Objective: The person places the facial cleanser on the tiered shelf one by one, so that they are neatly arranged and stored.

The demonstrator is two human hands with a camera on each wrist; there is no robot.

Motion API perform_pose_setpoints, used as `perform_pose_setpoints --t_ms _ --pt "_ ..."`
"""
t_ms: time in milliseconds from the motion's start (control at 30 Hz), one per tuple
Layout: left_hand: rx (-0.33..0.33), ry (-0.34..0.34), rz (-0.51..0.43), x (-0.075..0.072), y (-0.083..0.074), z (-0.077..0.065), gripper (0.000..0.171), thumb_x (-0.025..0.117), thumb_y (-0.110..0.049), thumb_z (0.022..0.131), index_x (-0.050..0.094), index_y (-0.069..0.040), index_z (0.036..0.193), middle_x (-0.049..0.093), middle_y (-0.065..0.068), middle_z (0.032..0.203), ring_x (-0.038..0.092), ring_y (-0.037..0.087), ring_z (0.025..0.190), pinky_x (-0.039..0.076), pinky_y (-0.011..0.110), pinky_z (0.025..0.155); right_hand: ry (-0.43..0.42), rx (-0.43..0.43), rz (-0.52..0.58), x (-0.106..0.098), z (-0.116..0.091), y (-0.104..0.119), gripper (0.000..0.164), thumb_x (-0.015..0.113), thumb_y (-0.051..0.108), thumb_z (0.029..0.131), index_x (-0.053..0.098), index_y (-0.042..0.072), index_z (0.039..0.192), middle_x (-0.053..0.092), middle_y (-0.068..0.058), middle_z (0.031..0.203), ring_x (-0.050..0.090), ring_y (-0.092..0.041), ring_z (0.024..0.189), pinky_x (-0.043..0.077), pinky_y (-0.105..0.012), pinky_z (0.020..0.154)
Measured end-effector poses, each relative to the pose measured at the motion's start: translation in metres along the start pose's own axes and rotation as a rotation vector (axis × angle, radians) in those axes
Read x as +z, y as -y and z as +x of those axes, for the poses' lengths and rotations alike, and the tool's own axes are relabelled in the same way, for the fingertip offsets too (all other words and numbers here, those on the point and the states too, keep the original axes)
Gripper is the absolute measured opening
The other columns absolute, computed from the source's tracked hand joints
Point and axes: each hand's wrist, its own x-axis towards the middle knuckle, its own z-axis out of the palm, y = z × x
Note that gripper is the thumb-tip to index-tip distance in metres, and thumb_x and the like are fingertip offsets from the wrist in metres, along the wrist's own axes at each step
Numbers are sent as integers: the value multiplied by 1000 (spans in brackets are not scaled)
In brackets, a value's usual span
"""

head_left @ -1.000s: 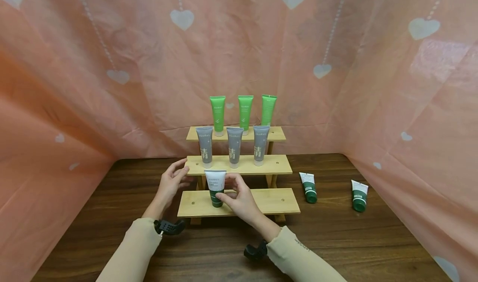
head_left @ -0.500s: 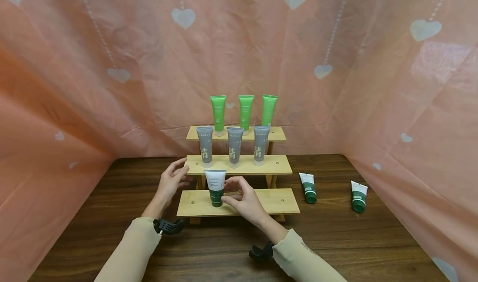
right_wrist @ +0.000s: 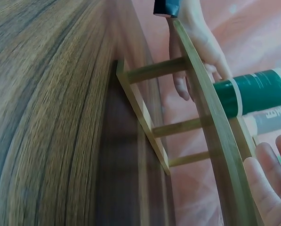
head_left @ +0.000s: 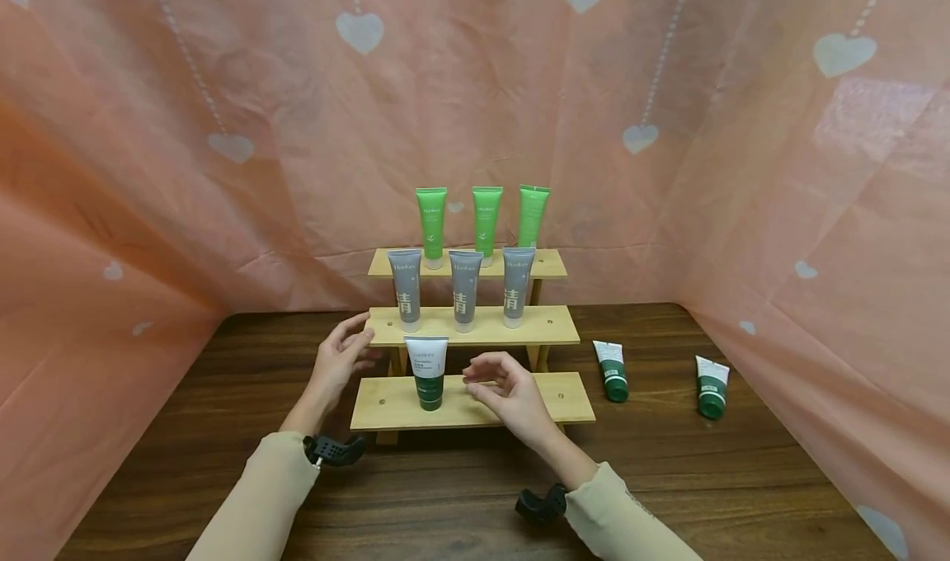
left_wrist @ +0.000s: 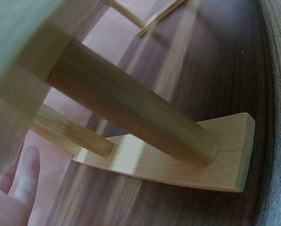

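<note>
A white-and-green squeeze tube [head_left: 428, 373] stands upright, cap down, on the left part of the bottom shelf [head_left: 475, 412] of a wooden three-step stand. My right hand [head_left: 512, 396] hovers just right of the tube, apart from it, fingers loosely bent and holding nothing. At the left end of the middle shelf [head_left: 490, 327] is my left hand [head_left: 340, 363], thumb and fingertips by its edge; whether they press on it I cannot tell. The right wrist view shows the tube's green lower part [right_wrist: 260, 94] beyond the shelf edge, and my right fingers [right_wrist: 260, 176] near it.
Three grey tubes [head_left: 464, 293] stand on the middle shelf, and three bright green tubes [head_left: 486, 221] on the top shelf [head_left: 552, 262]. Two more white-and-green tubes lie right of the stand, one nearer [head_left: 612, 371] and one farther [head_left: 712, 388]. Pink curtain [head_left: 475, 115] surrounds the table [head_left: 416, 495].
My right hand has let go of the white-and-green tube and drawn back to the right. The tube stays upright on the bottom shelf. My left hand has not visibly moved.
</note>
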Motion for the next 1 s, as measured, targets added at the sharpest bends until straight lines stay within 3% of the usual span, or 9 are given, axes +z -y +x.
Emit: perform_pose_setpoints --t_ms 233,333,533,800,1000 --pt "-8 20 -40 0 -14 -5 51 58 -29 93 42 -13 139 66 0 101 60 41 95 48 50 84 -34 13 -65 -12 -7 17 25 65 -2 85 57 -3 108 61 -24 103 58 -38 97 53 -27 75" --pt "-3 34 -41 2 -22 -10 50 56 -25 94 41 -11 140 67 -2 99 59 42 96 46 54 86 -48 -7 -99 -15 -12 30 23 63 -6 85 57 -5 106 61 -26 101 58 -38 95 53 -27 74" --pt "-5 35 -33 3 -25 -12 50 56 -23 95 40 -9 140 67 -3 98 61 39 94 47 52 85 -87 -30 -128 -23 -18 41 20 62 -8 84 57 -8 104 62 -28 97 62 -23 90 53 -26 72" --pt "-9 26 -56 4 -23 -12 48 57 -23 94 42 -10 139 67 -4 95 64 34 89 44 56 87 -130 -85 -135 -49 -24 19 20 63 -7 84 59 -6 104 63 -25 96 63 -18 88 54 -27 69" --pt "-11 27 -44 4 -24 -13 49 56 -23 95 41 -10 139 67 -4 95 63 36 91 45 55 86 -186 -118 -115 -67 -31 12 21 63 -7 84 57 -11 105 61 -28 96 64 -20 88 55 -32 68"
